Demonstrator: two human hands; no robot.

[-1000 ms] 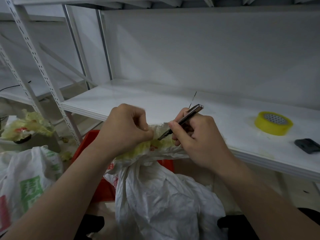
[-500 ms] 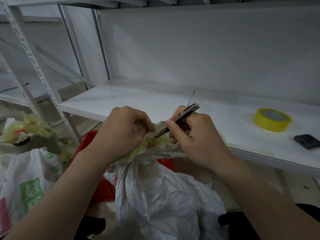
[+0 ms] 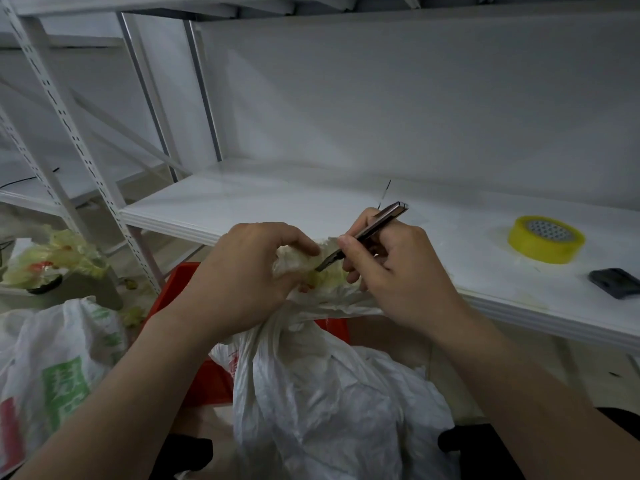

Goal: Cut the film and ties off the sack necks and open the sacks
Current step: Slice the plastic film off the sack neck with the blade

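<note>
1. Barely changed since earlier: left hand (image 3: 242, 271) still bunched round the neck of the crinkled white sack (image 3: 329, 393), centre frame.
2. Right hand (image 3: 398, 271) pinching a slim metal knife (image 3: 374, 230), blade tip against glossy yellow film (image 3: 325, 278).
3. Round tape roll (image 3: 545, 239) on the shelf (image 3: 242, 202), right.

Dim, flat bluish light, soft shadows, wide-angle bowing at edges

left hand (image 3: 242, 271) gripping, right hand (image 3: 398, 275) pinching
</note>
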